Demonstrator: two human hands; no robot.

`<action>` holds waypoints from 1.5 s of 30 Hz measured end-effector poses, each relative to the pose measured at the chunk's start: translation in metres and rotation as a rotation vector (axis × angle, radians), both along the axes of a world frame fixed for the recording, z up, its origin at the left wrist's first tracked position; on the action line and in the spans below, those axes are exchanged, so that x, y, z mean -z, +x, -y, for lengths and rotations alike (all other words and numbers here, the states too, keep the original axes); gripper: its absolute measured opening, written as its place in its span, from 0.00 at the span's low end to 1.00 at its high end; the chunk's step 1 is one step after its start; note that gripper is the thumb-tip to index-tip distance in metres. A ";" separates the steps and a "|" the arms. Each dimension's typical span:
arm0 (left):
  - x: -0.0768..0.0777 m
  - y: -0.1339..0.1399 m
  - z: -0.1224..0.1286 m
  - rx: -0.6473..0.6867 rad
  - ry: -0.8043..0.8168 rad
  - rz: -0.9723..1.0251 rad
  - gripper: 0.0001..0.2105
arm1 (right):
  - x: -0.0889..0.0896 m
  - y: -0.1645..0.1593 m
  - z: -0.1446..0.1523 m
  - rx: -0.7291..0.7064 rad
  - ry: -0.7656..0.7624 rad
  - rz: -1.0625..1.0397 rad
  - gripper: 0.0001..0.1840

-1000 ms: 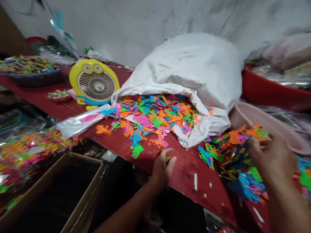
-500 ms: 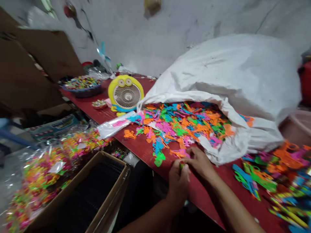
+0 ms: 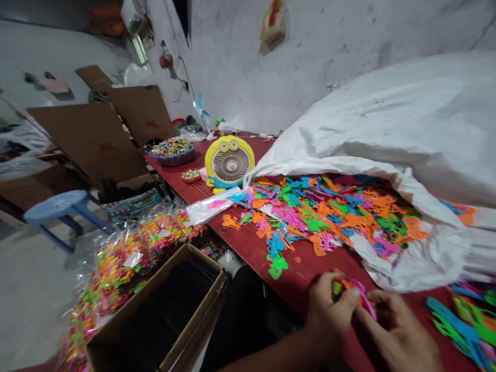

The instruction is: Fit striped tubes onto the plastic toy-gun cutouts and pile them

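Observation:
Near the table's front edge, my left hand (image 3: pixel 329 310) is closed around small orange and green plastic toy pieces (image 3: pixel 341 285). My right hand (image 3: pixel 399 330) is beside it, its thumb and fingers closed on a curved pink plastic piece (image 3: pixel 368 299) that touches the pieces in the left. Fingers hide much of what is held. Just behind the hands, a heap of flat pink, orange, green and blue plastic pieces (image 3: pixel 310 206) spills out of a large white sack (image 3: pixel 387 113) onto the red table (image 3: pixel 248 232).
A yellow fan (image 3: pixel 230 163) and a basin of small colourful parts (image 3: pixel 172 152) stand farther back. More toy pieces (image 3: pixel 465 320) lie at the right. Left of the table are an open carton (image 3: pixel 217 305) holding black items, filled clear bags (image 3: pixel 124 253) and a blue stool (image 3: pixel 58 206).
The view has swung left, so the scene sits farther right. My right hand has drawn back from the heap's edge, and a pink piece now shows between my hands.

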State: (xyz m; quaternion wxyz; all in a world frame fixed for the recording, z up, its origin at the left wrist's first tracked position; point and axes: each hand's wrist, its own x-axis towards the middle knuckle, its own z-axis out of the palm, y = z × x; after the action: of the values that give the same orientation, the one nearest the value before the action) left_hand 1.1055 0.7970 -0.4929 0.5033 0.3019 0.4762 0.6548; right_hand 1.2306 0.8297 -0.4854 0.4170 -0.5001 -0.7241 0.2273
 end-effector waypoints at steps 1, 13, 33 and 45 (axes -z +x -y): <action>-0.001 0.001 0.000 0.034 0.004 0.014 0.18 | 0.000 -0.001 0.005 -0.015 0.055 0.074 0.16; -0.011 -0.006 0.004 0.118 0.017 0.007 0.07 | -0.008 0.002 0.026 -0.003 -0.265 -0.237 0.34; -0.009 -0.005 0.007 0.238 0.049 -0.145 0.11 | -0.015 0.005 0.034 -0.081 -0.622 -0.607 0.15; -0.001 -0.003 0.007 0.199 0.053 -0.333 0.04 | -0.029 -0.004 0.051 0.009 -0.285 -0.184 0.12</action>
State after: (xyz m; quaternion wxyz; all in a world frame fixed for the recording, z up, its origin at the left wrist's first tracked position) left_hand 1.1027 0.7900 -0.4915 0.4716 0.4647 0.5034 0.5551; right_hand 1.2263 0.7786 -0.4565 0.4071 -0.5346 -0.6411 0.3708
